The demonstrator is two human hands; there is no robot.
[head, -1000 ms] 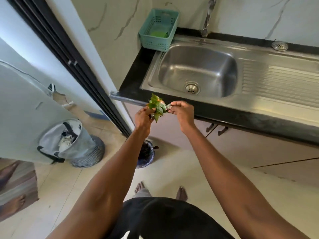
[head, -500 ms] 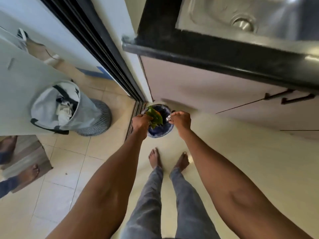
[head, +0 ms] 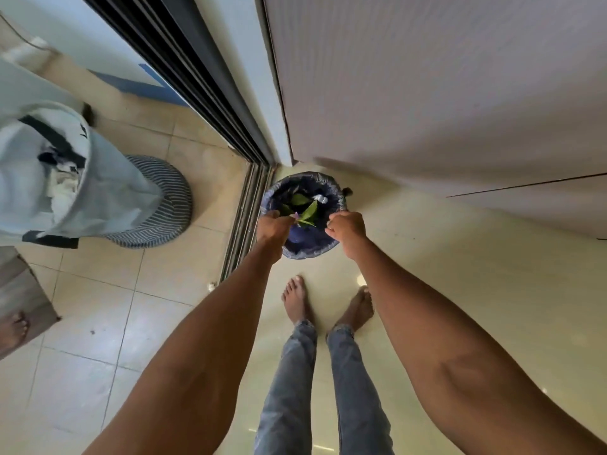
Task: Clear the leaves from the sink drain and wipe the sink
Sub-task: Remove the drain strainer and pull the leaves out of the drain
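I am looking straight down at a small bin lined with a dark blue bag, standing on the floor in the corner by the cabinet. Both hands hover over its mouth. My left hand has its fingers closed, with a green leaf and a small purple bit at the fingertips. More green leaves and a small silvery scrap lie inside the bin. My right hand is a closed fist over the bin's right rim, with nothing visible in it. The sink is out of view.
The cabinet front rises right behind the bin. A dark sliding-door track runs along its left. Beyond it stand a grey laundry bag and a striped cushion. My bare feet are just before the bin.
My view dropped from the sink to the floor. Both hands came down over the bin, most leaves left my left hand, and the silvery scrap left my right hand.
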